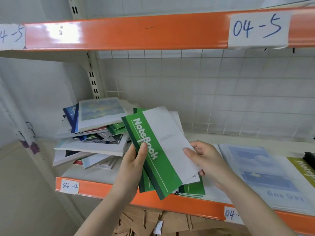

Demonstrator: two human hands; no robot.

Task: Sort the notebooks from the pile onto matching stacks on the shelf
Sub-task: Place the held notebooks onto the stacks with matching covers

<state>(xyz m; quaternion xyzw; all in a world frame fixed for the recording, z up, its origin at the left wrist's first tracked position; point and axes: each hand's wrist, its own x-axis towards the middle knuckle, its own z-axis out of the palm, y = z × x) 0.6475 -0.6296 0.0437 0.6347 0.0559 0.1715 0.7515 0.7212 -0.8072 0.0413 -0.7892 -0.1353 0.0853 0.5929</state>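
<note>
both hands on the green notebook [158, 150] — left hand [134, 160] pinching its spine, right hand [202, 159] gripping the white edge — we square it over the green stack [192, 189] on the shelf [102, 186], then lower flat.

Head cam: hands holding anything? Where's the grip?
Yes. Both hold the green and white notebook: left hand grips its green spine edge, right hand its white outer edge, above the shelf.

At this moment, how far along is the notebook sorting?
Partly done. Sorted stacks already lie on the shelf: a pale blue "fine Day" stack and green-and-white notebooks. In hand: both the left hand and right hand grip a green-and-white "NoteBook" notebook. Left: the jumbled mixed pile.
</note>
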